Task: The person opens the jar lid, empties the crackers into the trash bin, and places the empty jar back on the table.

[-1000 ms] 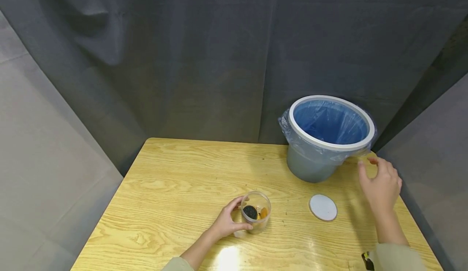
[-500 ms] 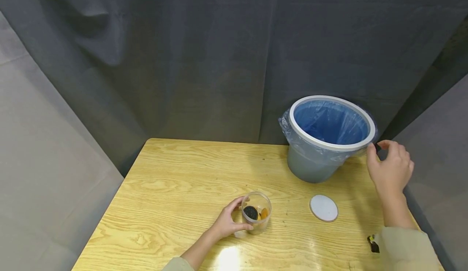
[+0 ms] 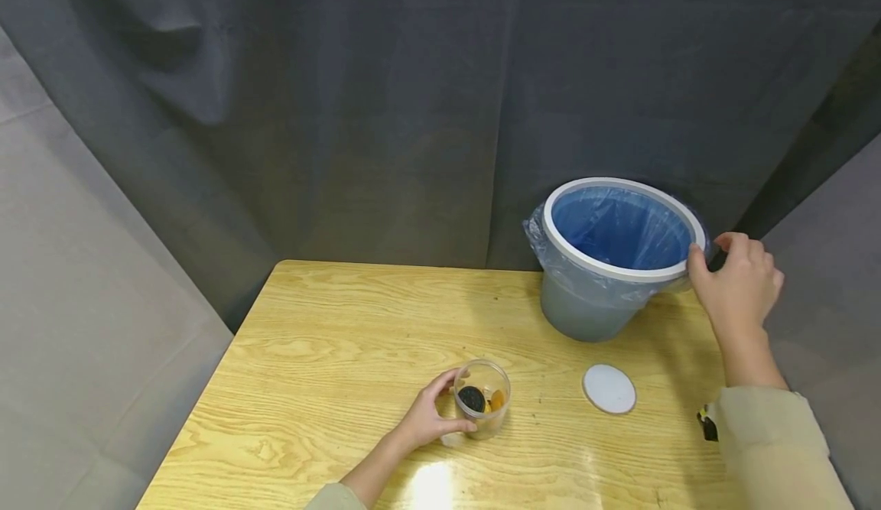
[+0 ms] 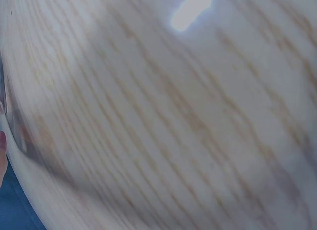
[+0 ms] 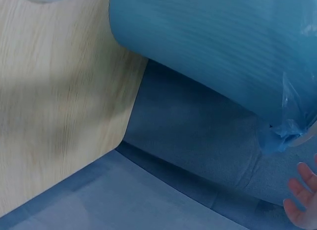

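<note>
My left hand (image 3: 425, 420) holds a clear plastic tub (image 3: 492, 427), fingers and thumb curled round its side. Inside lie a dark round cookie (image 3: 471, 398) and small orange pieces (image 3: 497, 401). Only a fingertip (image 4: 2, 155) shows at the edge of the left wrist view. My right hand (image 3: 739, 284) is raised at the right side of a trash bin (image 3: 585, 319), thumb right at its white rim and fingers apart. In the right wrist view, spread fingers (image 5: 303, 195) sit near the bunched blue liner (image 5: 285, 136), with nothing in them.
A round white lid (image 3: 609, 389) lies flat on the wooden table (image 3: 330, 342), in front of the bin. Dark curtain (image 3: 385, 112) hangs behind the table, with grey cloth (image 3: 82, 303) at the left. A small black and yellow item (image 3: 707, 423) shows beside the right sleeve.
My right hand has moved up and to the right, from beside the bin's lower side to its rim. The left hand and the tub have stayed in place.
</note>
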Motion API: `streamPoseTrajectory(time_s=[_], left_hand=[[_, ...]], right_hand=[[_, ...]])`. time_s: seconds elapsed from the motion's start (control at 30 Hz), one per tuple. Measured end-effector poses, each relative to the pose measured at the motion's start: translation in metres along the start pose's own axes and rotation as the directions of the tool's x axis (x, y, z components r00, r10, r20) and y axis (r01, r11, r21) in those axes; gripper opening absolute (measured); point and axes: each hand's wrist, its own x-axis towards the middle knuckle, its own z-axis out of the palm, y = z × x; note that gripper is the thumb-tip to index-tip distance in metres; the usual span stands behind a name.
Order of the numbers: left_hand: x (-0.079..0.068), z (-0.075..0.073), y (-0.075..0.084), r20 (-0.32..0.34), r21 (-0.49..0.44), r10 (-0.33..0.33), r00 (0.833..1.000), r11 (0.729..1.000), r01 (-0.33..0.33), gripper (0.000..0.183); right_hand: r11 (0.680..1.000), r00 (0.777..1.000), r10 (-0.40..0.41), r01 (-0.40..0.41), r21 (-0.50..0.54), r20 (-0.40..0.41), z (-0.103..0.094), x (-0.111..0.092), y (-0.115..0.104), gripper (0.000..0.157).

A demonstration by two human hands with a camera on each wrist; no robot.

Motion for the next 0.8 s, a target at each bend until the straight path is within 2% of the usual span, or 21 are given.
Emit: streamPoseTrajectory(time_s=[0.1,0.27,0.47,0.8], left_hand=[[0.0,0.0,0.0,0.002,0.005,0.001,1.0,1.0,-0.001,0.079],[0.0,-0.001,0.001,0.004,0.004,-0.003,1.0,1.0,0.003,0.08],[0.0,-0.001,0.002,0.007,0.016,-0.003,1.0,1.0,0.003,0.082],[0.001,-0.001,0.0,0.012,0.024,-0.004,1.0,1.0,0.004,0.081]], right_hand=[[1.0,1.0,0.001,0.0,-0.029,0.026,-0.001,0.007,0.0,0.047],[0.994,0.992,0.001,0.012,-0.109,0.123,-0.004,0.018,0.0,0.052],[0.982,0.969,0.01,0.037,-0.183,0.248,-0.004,0.032,0.001,0.06],[0.959,0.93,0.007,0.097,-0.265,0.367,0.0,0.048,0.004,0.068]])
